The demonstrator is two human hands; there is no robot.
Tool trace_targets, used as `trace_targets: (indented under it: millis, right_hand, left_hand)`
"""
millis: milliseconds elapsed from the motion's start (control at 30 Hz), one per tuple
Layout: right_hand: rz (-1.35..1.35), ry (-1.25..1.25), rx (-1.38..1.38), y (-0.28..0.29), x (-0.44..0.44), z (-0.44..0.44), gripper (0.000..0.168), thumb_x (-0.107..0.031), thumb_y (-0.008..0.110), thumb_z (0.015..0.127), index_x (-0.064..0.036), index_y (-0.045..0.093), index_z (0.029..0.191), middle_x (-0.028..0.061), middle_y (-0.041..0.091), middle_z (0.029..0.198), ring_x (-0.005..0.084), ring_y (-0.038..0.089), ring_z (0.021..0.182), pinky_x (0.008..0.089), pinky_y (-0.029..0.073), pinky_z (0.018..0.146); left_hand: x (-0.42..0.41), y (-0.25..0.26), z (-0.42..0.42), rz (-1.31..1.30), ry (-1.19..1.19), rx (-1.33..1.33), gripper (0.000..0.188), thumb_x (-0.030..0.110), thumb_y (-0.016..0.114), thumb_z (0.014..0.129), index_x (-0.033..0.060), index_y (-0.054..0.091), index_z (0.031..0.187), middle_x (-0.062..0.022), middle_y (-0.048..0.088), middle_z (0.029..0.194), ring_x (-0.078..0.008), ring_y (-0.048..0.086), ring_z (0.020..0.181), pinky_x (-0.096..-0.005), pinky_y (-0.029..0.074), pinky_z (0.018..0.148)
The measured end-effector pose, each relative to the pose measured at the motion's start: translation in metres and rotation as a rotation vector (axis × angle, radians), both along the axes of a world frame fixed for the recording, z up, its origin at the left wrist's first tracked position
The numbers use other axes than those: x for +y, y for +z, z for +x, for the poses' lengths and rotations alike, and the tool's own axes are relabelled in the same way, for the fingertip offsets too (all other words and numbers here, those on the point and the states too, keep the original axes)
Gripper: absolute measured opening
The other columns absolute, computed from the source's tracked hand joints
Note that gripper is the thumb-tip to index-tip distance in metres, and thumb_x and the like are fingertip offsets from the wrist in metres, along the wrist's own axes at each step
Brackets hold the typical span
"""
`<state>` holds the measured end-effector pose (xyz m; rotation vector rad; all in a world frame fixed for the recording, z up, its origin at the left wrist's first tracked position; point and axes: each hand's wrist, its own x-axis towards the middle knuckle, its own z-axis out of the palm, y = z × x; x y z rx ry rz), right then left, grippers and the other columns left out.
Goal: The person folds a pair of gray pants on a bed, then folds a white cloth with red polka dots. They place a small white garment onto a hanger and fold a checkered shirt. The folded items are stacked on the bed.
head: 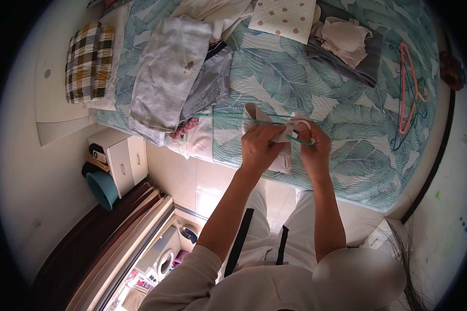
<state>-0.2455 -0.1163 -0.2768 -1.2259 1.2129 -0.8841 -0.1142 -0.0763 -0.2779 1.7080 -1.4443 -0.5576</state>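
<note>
Over the near edge of the bed, my left hand (260,145) grips a pale cloth garment (282,161), part of which hangs below my fingers. Close to its right, my right hand (314,145) holds a green clothes hanger (237,116) at its hook end, together with a light edge or strap of the garment. The hanger's thin green bar stretches left past both hands. Exactly how the cloth lies around the hanger is hidden by my fingers.
Grey folded clothes (171,74) lie left on the leaf-patterned bedspread (272,77). A dark grey folded cloth (346,66) with a pale garment (344,39) is at upper right. Further right are a pink hanger (404,93) and other hangers. A white cabinet (120,159) stands lower left.
</note>
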Motion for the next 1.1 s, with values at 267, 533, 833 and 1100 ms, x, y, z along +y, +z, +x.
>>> trace_targets:
  millis: [267,533,833,1100]
  right_hand:
    - [0.183,0.048,-0.020,-0.001,-0.001,-0.004,0.024,-0.022,0.058,0.086,0.000,0.060,0.077,-0.0026,0.050,0.059,0.0026,0.038,0.055,0.0205,0.032,0.049]
    - [0.076,0.029,-0.018,0.017,0.001,-0.001,0.013,-0.011,0.061,0.083,0.001,0.062,0.081,-0.0001,0.055,0.065,0.0031,0.044,0.060,0.0200,0.036,0.051]
    - [-0.044,0.115,0.036,0.027,-0.002,-0.004,0.011,-0.001,0.062,0.078,0.001,0.064,0.089,0.0035,0.059,0.070,0.0047,0.050,0.064,0.0198,0.041,0.055]
    - [-0.187,0.183,0.133,0.018,-0.002,-0.004,0.021,0.005,0.061,0.072,-0.004,0.065,0.091,0.0001,0.050,0.060,0.0067,0.043,0.052,0.0224,0.035,0.046]
  left_hand:
    - [0.002,0.002,-0.008,0.028,0.173,0.143,0.030,0.000,0.067,0.057,0.0076,0.062,0.085,-0.0054,0.060,0.069,-0.0233,0.058,0.058,-0.0318,0.046,0.055]
    - [0.000,0.011,0.008,-0.122,-0.066,-0.173,0.035,0.002,0.065,0.051,0.0083,0.063,0.086,-0.0031,0.058,0.067,-0.0218,0.055,0.056,-0.0314,0.044,0.053]
    - [-0.002,0.016,0.012,-0.203,-0.131,-0.285,0.036,0.002,0.064,0.049,0.0076,0.062,0.085,-0.0020,0.054,0.062,-0.0199,0.053,0.054,-0.0302,0.042,0.052]
    - [-0.003,0.016,0.015,-0.233,-0.179,-0.286,0.030,0.000,0.064,0.048,0.0064,0.060,0.077,-0.0042,0.055,0.063,-0.0223,0.054,0.054,-0.0316,0.043,0.051]
